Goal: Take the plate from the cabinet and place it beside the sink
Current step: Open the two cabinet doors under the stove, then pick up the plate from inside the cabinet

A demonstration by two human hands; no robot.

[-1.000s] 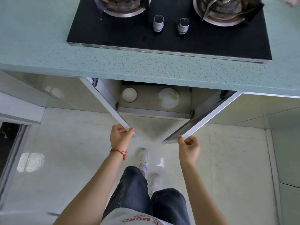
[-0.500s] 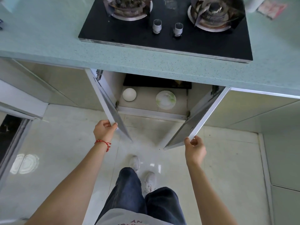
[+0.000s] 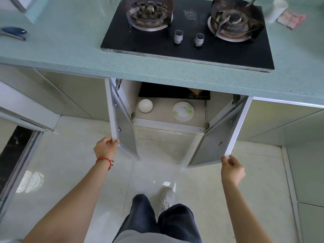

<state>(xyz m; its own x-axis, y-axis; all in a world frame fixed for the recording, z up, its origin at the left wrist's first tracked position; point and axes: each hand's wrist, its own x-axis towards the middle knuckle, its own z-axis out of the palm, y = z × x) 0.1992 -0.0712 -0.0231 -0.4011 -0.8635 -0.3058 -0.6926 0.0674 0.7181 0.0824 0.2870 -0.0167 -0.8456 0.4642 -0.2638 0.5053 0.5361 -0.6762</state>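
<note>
Under the desk, both cabinet doors stand open with a hand on each.

The left hand, with a red string bracelet at its wrist, has its fingers grasping the lower corner of the left door; the right hand has its fingers grasping the lower corner of the right door. Inside the cabinet, on its floor, the plate, white with green markings, lies flat toward the right, well apart from a white bowl set upside down at the left. Above, a black two-burner stove sits in the desk, with a white cup and a small packet to its right and a blue-handled tool far left. The person's jeans and a white shoe show over the tiled floor.
</note>
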